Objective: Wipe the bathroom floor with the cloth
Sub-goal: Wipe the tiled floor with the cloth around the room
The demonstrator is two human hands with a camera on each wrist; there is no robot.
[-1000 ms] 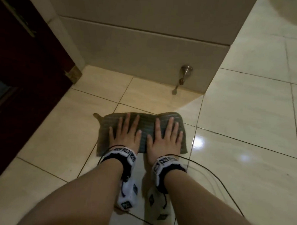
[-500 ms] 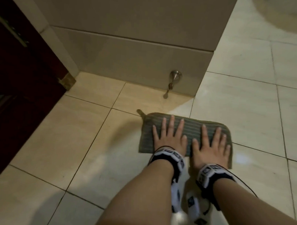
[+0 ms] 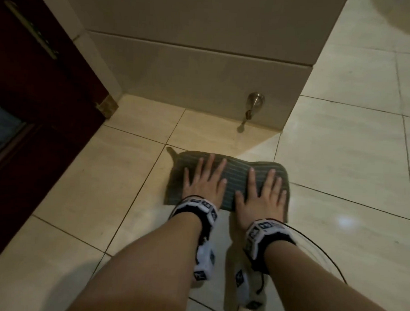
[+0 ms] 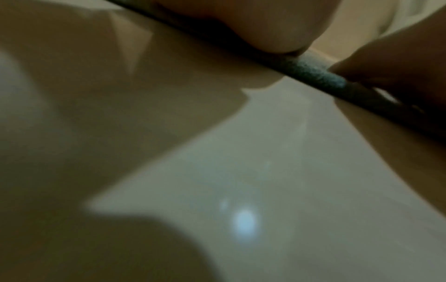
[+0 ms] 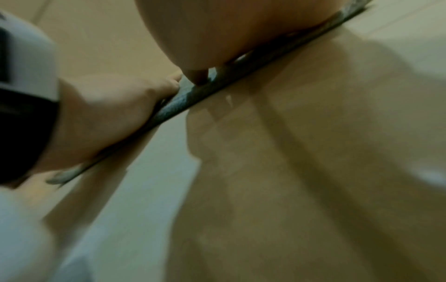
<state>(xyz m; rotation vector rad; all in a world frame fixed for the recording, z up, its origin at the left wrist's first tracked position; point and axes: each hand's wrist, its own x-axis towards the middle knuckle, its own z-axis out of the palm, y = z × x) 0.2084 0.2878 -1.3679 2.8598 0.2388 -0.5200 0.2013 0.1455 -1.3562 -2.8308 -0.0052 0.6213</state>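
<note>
A grey-green striped cloth lies folded flat on the glossy beige floor tiles, just in front of a tiled wall base. My left hand presses flat on its left half with fingers spread. My right hand presses flat on the right half, its heel at the cloth's near edge. In the left wrist view the cloth's edge shows under my palm. The right wrist view shows the cloth's edge with the left hand resting on it.
A tiled wall base stands close ahead, with a metal door stopper sticking out low. A dark wooden door stands along the left. A thin black cable trails on the floor by my right forearm. Open tiles stretch to the right.
Both hands slid the cloth to the right across the tiles, then back a little to the left. They stay flat on it, now slightly further apart.
</note>
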